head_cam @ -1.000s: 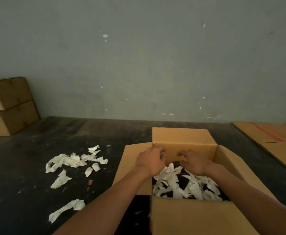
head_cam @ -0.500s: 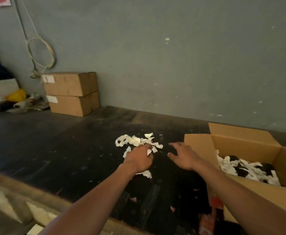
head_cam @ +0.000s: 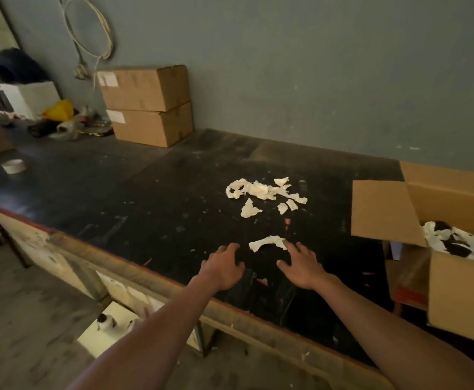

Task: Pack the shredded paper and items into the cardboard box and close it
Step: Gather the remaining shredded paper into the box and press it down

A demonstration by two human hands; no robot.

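The open cardboard box (head_cam: pixel 460 299) stands at the right edge of the dark table, its left flap (head_cam: pixel 384 211) spread out. White shredded paper over dark items (head_cam: pixel 460 242) fills it. A loose pile of shredded paper (head_cam: pixel 261 191) lies on the table's middle, and a single curved strip (head_cam: pixel 268 242) lies nearer me. My left hand (head_cam: pixel 224 267) and my right hand (head_cam: pixel 300 266) hover palm-down with fingers spread just short of that strip. The right fingertips almost touch it. Both hands hold nothing.
Two closed cardboard boxes (head_cam: pixel 148 105) are stacked against the grey wall at the back left. Clutter and a yellow bag (head_cam: pixel 58 111) lie beyond them. A roll of tape (head_cam: pixel 13 165) sits far left. The table's front edge (head_cam: pixel 134 273) runs diagonally below my hands.
My hands left the box and moved left over the table. Since half a second ago they drew back from the main pile toward the single near strip, and the view swung left.
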